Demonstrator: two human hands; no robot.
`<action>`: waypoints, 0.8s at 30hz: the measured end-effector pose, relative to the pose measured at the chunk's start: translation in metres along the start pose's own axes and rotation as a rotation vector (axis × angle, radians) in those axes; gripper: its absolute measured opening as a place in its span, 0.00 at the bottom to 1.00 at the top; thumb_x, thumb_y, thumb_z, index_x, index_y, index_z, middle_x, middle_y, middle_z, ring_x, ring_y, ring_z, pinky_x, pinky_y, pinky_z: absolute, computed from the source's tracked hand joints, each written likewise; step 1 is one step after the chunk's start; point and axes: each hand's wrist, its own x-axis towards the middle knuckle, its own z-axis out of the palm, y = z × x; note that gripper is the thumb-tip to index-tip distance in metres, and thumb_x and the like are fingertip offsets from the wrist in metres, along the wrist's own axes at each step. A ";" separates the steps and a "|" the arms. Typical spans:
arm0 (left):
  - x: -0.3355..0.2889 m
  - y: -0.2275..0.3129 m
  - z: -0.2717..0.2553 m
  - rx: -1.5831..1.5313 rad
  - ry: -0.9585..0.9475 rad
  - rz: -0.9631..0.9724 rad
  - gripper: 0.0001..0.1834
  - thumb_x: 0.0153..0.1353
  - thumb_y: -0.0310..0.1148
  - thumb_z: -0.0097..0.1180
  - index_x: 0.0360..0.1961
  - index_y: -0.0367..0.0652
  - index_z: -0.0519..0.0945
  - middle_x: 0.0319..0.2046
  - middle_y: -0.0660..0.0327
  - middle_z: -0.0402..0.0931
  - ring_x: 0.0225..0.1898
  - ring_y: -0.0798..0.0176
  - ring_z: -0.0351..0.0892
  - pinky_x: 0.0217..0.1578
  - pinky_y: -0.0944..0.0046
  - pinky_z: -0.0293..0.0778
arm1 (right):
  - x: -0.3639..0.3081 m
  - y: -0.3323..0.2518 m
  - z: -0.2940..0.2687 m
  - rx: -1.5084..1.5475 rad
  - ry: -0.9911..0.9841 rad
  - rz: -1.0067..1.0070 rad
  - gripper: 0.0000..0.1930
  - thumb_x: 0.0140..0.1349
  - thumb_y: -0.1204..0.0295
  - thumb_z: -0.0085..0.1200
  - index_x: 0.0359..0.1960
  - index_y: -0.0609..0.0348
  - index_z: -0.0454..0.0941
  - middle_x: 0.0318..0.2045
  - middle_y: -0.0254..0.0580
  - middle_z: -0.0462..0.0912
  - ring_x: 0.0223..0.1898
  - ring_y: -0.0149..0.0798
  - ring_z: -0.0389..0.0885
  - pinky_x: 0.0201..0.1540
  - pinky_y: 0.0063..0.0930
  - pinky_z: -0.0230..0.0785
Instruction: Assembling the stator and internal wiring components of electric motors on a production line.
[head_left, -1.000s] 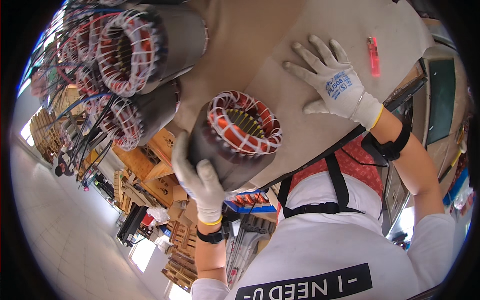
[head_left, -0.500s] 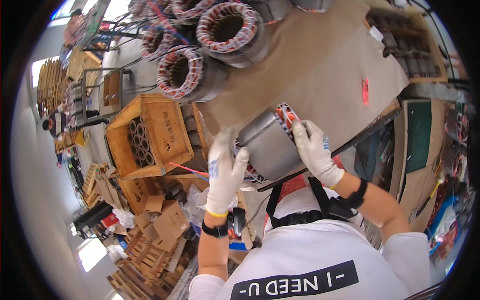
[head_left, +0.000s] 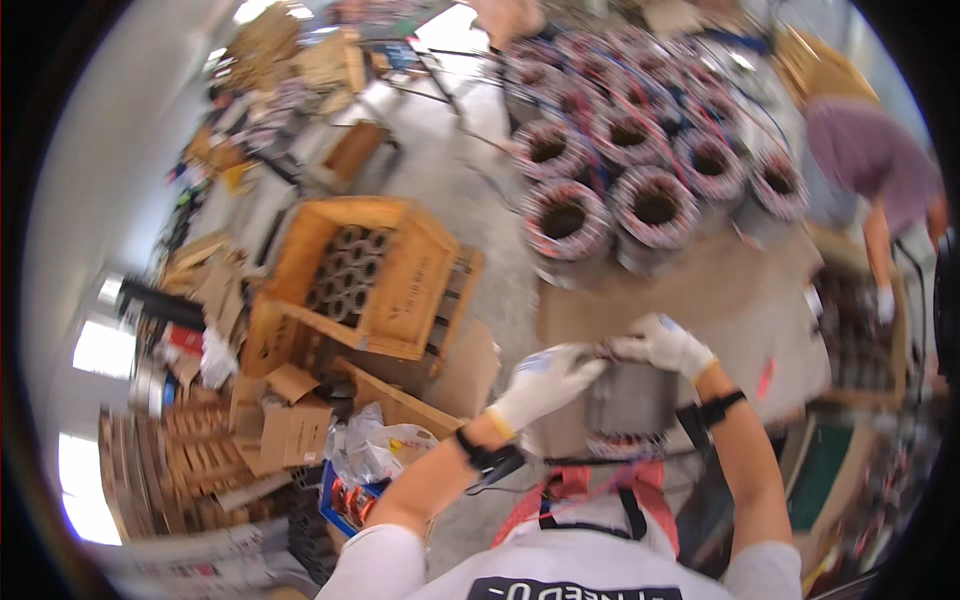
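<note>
A motor stator [head_left: 632, 400], a grey metal cylinder with laced wire windings at its ends, lies on its side at the near edge of the table. Its near winding [head_left: 625, 446] faces me, with thin wires trailing from it. Both hands wear white gloves and meet at the far end. My left hand [head_left: 548, 383] has its fingers closed at the far left of that end, slightly blurred. My right hand [head_left: 668, 345] curls over the far winding from the right. Most of the far winding is hidden beneath the gloved fingers.
Several upright stators [head_left: 655, 205] crowd the back of the brown-covered table [head_left: 720, 300]. A red object [head_left: 766, 378] lies at the right. Left of the table stands a wooden crate [head_left: 410, 290] of metal cores. Another person [head_left: 870, 150] bends over a crate [head_left: 850, 350] at the far right.
The stator has turned from a diagonal position to point away from me. My hands have moved from its two ends to the far end. The view has swung, bringing another person into sight.
</note>
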 end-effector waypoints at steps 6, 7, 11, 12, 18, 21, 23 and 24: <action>0.063 -0.064 0.063 -0.240 0.060 0.226 0.32 0.69 0.59 0.41 0.48 0.36 0.77 0.45 0.45 0.78 0.47 0.47 0.77 0.49 0.54 0.71 | -0.039 -0.001 0.036 0.165 0.682 0.119 0.12 0.64 0.70 0.51 0.43 0.65 0.80 0.40 0.50 0.81 0.45 0.49 0.79 0.50 0.38 0.70; 0.059 -0.064 0.057 -0.243 0.081 0.224 0.32 0.69 0.59 0.41 0.48 0.36 0.77 0.45 0.45 0.78 0.47 0.47 0.77 0.49 0.54 0.71 | -0.061 -0.022 0.039 0.182 0.785 0.139 0.14 0.65 0.71 0.49 0.46 0.69 0.77 0.44 0.52 0.80 0.47 0.44 0.78 0.53 0.35 0.69; 0.006 -0.038 0.027 -0.237 -0.055 0.012 0.35 0.68 0.62 0.39 0.45 0.36 0.78 0.38 0.47 0.80 0.41 0.49 0.79 0.44 0.54 0.72 | -0.144 0.030 0.094 0.291 0.602 0.305 0.40 0.58 0.74 0.56 0.69 0.69 0.48 0.65 0.58 0.59 0.63 0.48 0.62 0.63 0.44 0.58; -0.007 -0.046 0.032 -0.259 -0.022 -0.019 0.36 0.68 0.63 0.39 0.43 0.36 0.78 0.36 0.48 0.80 0.39 0.50 0.79 0.43 0.55 0.72 | -0.160 0.060 0.125 0.352 0.643 0.174 0.39 0.60 0.68 0.56 0.70 0.65 0.51 0.62 0.52 0.65 0.58 0.43 0.69 0.62 0.35 0.62; -0.066 -0.041 0.078 -0.380 0.215 -0.216 0.39 0.68 0.66 0.34 0.37 0.37 0.79 0.25 0.54 0.77 0.29 0.55 0.78 0.36 0.58 0.72 | -0.171 0.022 0.135 0.849 0.525 0.082 0.37 0.52 0.77 0.61 0.66 0.59 0.62 0.55 0.42 0.75 0.54 0.35 0.74 0.56 0.32 0.68; -0.055 -0.040 0.075 -0.400 0.154 -0.375 0.37 0.67 0.65 0.38 0.43 0.39 0.81 0.29 0.47 0.80 0.37 0.44 0.81 0.41 0.52 0.73 | -0.182 0.009 0.100 0.405 0.352 0.398 0.33 0.53 0.68 0.63 0.62 0.63 0.68 0.45 0.59 0.82 0.47 0.50 0.81 0.48 0.38 0.73; -0.037 -0.030 0.056 -0.361 0.165 -0.379 0.39 0.66 0.66 0.38 0.41 0.35 0.81 0.29 0.44 0.80 0.37 0.43 0.82 0.41 0.52 0.73 | -0.175 0.052 0.095 0.709 0.261 0.468 0.23 0.54 0.81 0.56 0.55 0.61 0.75 0.42 0.40 0.83 0.40 0.32 0.80 0.41 0.27 0.73; -0.024 -0.031 0.050 -0.375 0.164 -0.419 0.40 0.66 0.67 0.39 0.39 0.34 0.81 0.30 0.44 0.80 0.36 0.44 0.82 0.41 0.51 0.73 | -0.166 0.060 0.089 0.650 0.422 0.294 0.15 0.55 0.82 0.52 0.45 0.64 0.81 0.29 0.36 0.83 0.24 0.25 0.76 0.25 0.20 0.67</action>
